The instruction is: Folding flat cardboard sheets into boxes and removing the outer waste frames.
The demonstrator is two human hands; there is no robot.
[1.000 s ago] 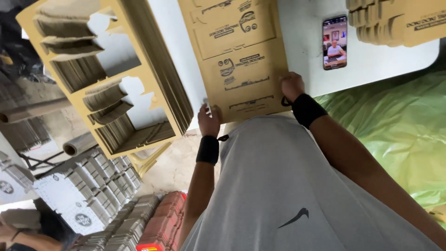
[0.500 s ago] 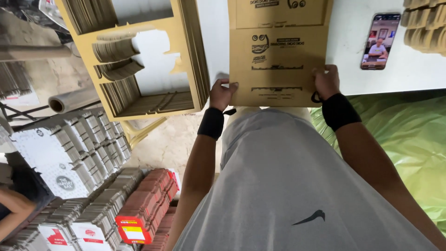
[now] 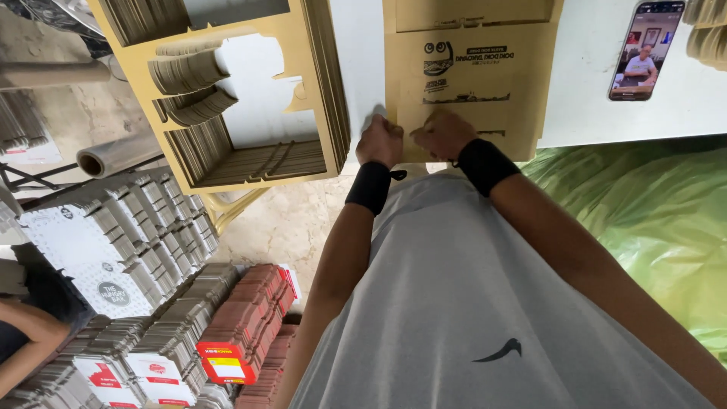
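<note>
One flat cardboard blank [image 3: 469, 83] pinched at its near edge by left hand [image 3: 380, 140] and right hand [image 3: 443, 134], fingers curled shut, hands now brought closer together than half a second ago, one phone [image 3: 644, 49] lying beside it.

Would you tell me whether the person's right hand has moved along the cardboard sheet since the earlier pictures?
Yes. The right hand has slid leftwards along the near edge of the cardboard sheet, from its right corner toward the middle, close beside the left hand.
</note>
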